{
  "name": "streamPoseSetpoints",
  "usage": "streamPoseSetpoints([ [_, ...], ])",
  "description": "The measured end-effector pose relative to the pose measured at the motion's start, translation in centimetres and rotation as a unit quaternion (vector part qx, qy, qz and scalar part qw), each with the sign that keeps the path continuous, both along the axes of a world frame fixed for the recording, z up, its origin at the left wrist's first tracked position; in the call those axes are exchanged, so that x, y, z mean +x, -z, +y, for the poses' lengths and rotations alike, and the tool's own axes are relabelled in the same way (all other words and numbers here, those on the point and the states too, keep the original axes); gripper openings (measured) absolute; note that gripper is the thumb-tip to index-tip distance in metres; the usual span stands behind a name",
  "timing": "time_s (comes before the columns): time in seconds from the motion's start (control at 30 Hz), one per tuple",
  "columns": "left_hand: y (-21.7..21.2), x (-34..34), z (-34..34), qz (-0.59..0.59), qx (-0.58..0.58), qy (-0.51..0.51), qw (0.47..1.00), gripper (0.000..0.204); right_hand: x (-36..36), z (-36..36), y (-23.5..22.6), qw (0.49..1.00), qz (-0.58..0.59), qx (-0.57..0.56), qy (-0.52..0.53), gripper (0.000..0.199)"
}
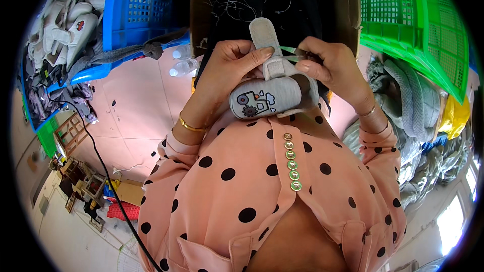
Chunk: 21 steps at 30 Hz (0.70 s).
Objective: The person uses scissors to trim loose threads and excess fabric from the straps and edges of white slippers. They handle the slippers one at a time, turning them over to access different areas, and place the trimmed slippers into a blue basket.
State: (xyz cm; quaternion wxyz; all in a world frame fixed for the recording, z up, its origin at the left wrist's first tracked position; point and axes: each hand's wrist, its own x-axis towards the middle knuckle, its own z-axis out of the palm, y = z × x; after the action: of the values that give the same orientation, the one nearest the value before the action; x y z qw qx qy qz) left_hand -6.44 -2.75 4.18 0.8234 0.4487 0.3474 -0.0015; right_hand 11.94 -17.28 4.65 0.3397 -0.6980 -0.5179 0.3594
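Note:
A small light-grey child's shoe (265,98) with a tractor picture on its toe is held in front of my chest, toe toward me. My left hand (229,65) grips it from the left, thumb pressed on the base of the raised strap (264,32). In my right hand (335,65) is a pair of small thread snips (290,58), thin pale blades pointing left at the strap's base. Those fingers are closed around the snips, which they mostly hide. Loose white threads (239,0) lie on the dark cloth over my lap, beyond the shoe.
A blue crate (132,15) stands at the left beside a heap of grey shoes (75,25). To the right are a green crate (433,30) and stacked grey material (408,95). Clear plastic bottles (183,67) sit near my left wrist. A black cable (101,156) hangs at the left.

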Motion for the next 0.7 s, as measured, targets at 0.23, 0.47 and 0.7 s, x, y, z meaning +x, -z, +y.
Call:
streamPoseSetpoints([
  [0.23,0.4,0.4,-0.1,-0.018,0.075,0.021,0.997,0.021,-0.5,1.7,1.2,0.953,0.281,-0.112,0.005,0.041],
  [0.47,0.3,-0.1,-0.4,-0.120,0.553,0.061,0.822,0.016,-0.2,1.9,1.1,0.936,0.326,-0.132,0.019,0.042],
  [0.7,1.5,0.2,1.3,-0.026,0.641,-0.031,0.766,0.009,-0.1,2.1,0.2,0.924,0.343,-0.158,0.049,0.036],
])
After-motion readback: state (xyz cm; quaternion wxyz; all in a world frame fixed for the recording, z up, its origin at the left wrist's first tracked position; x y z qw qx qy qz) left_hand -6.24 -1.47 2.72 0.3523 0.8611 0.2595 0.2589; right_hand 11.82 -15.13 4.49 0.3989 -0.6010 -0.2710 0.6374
